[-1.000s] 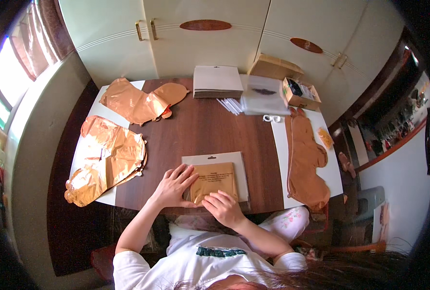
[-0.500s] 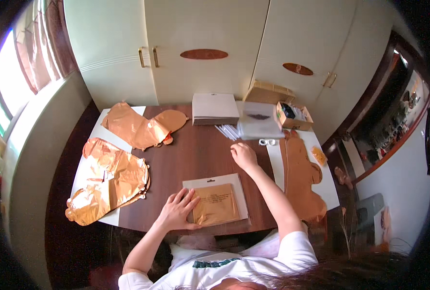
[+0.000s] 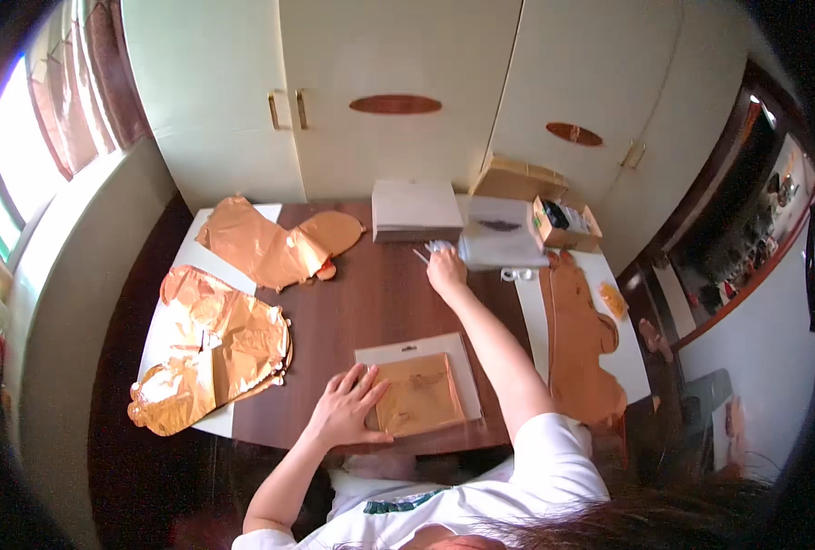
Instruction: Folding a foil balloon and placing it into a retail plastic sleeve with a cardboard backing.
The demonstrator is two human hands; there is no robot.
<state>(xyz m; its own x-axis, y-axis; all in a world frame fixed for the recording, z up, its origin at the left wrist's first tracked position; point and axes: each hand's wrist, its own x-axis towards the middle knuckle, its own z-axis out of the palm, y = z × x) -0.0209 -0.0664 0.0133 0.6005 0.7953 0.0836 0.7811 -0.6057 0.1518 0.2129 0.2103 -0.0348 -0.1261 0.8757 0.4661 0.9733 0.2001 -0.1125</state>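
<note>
A flat clear packet lies at the table's front edge, holding a white hang card and a folded gold foil sheet. My left hand rests flat on its left side, fingers spread. Farther back, my right hand is bent over a small bundle of thin white straws, its fingers closed at them. How many straws lie between the fingers is hidden. The straws lie just in front of a stack of white cards.
Gold foil balloons lie flat at the left, another behind them. At the right are a brown flat balloon, a yellow packet, white ribbon rolls, clear bags and an open carton.
My right hand has moved a little away from me and onto the straws. My left hand stays on the packet. The whole view has shifted slightly.
</note>
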